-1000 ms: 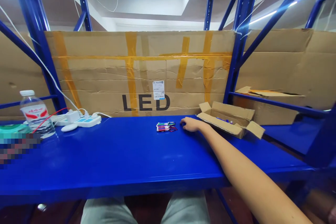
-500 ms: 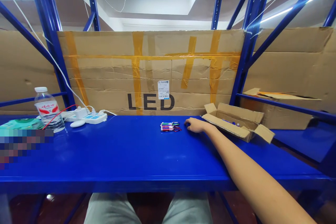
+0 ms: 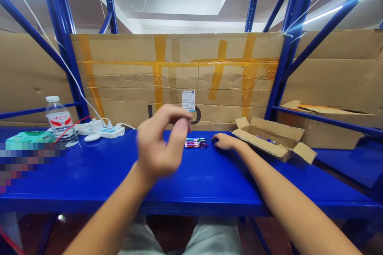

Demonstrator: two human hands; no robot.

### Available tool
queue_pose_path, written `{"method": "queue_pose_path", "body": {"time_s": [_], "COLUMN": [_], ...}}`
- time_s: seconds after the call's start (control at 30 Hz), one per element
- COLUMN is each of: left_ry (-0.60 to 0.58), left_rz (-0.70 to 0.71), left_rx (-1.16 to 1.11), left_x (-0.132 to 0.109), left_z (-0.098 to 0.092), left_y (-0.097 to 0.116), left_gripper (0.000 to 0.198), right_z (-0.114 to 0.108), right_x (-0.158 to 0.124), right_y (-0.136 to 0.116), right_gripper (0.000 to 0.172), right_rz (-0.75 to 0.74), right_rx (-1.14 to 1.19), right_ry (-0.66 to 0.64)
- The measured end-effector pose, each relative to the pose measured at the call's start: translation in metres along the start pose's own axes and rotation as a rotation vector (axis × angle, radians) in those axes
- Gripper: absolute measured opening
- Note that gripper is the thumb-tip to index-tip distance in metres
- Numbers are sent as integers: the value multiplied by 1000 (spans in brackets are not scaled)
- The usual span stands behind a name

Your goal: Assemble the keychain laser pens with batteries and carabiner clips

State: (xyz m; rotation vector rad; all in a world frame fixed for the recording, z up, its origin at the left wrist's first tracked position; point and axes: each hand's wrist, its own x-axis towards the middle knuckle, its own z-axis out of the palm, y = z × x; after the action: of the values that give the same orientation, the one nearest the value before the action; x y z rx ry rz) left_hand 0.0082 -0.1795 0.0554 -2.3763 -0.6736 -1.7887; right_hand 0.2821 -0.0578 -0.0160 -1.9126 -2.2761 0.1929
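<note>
Several coloured pens (image 3: 195,143) lie side by side on the blue table (image 3: 113,175), partly covered from view by my left hand. My left hand (image 3: 163,141) is raised above the table in front of them, fingers curled in toward the thumb and slightly blurred; nothing shows between them. Just right of the pens, my right hand (image 3: 224,142) rests on the table with its fingers bent down, apart from the pens. Whether anything is under those fingertips is hidden. Beyond it stands an open cardboard box (image 3: 266,145) with a few pens inside.
At the left are a water bottle (image 3: 61,123), a green packet (image 3: 30,139) and a white power strip (image 3: 107,130) with cables. A large cardboard sheet (image 3: 131,79) lines the back. Another carton (image 3: 323,127) stands at the right, behind a blue rack bar.
My left hand has come into view from below and now hangs before the pens. My right hand has stayed nearly in place. The view has shifted slightly.
</note>
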Motion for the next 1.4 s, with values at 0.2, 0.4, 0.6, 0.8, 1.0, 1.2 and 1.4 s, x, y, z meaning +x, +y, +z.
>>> {"method": "queue_pose_path", "body": {"time_s": [0.2,0.4,0.6,0.8,1.0,1.2,1.4], "left_ry": [-382,-729,-863,-935,-968,-981,-981], "left_rz": [-113,-63,49,36,14,-11,-46], "left_rx": [167,310,355,388,353,335,311], "left_x": [34,-18,-26,-28,-27,-26,-26], "left_z": [58,88,99,99,99,99,98], "left_y": [-107,-134,-107,-107,-107,-106,-105], "left_gripper": [19,19,22,21,19,20,17], "right_z": [3,-3,3,5,4,6,8], "right_x": [4,1,-2,-4,-8,-8,-5], "right_y": [-2,-14,-31,-37,-41,-44,-42], "right_gripper": [37,28,24,29,27,22,17], "right_rz": [71,-97,-337,-323,-297,-310,-315], "right_rx": [27,127,263,220,141,108,118], "right_ry": [83,190,44,-11,-47,-64,-54]}}
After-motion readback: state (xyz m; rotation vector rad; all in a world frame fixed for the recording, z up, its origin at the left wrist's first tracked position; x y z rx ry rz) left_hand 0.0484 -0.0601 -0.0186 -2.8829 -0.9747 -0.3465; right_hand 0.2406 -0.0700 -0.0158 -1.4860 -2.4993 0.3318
